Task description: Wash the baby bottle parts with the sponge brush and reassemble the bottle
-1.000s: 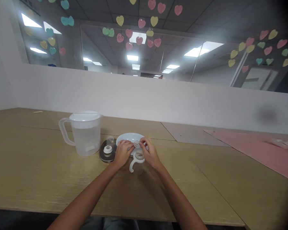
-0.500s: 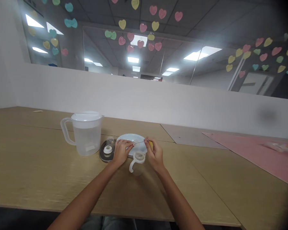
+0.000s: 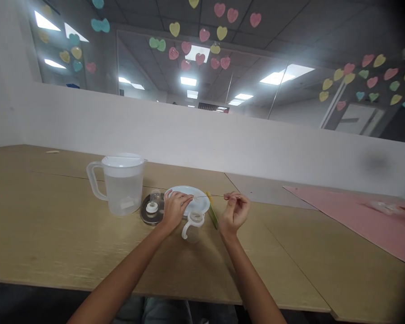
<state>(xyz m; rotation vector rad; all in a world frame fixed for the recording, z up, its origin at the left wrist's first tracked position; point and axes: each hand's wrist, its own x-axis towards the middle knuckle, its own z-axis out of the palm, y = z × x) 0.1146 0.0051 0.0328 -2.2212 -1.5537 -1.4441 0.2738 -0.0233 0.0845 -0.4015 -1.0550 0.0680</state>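
Over the front of a white plate (image 3: 175, 189), my left hand (image 3: 175, 210) pinches a small pale piece whose kind I cannot make out. My right hand (image 3: 235, 212), out to the right, has thumb and fingers closed on the end of a thin wire-like stick (image 3: 214, 195). The stick runs level towards my left fingertips. Just below the plate stands a clear bottle (image 3: 193, 234) with a white collar and curved handle. Left of my left hand, a dark round tray (image 3: 145, 219) holds a white ring cap (image 3: 151, 208) and a clear dome cover (image 3: 155, 196).
A lidded translucent pitcher (image 3: 124, 191) with liquid inside stands at the left. A yellow-and-green stick (image 3: 213, 211) lies between the plate and my right hand. A pink mat (image 3: 354, 218) covers the right side of the wooden table (image 3: 87, 252), with a white wall behind.
My right hand has moved right, away from my left hand, and a longer stretch of the thin stick shows between them. The yellow-and-green stick has come into fuller view.
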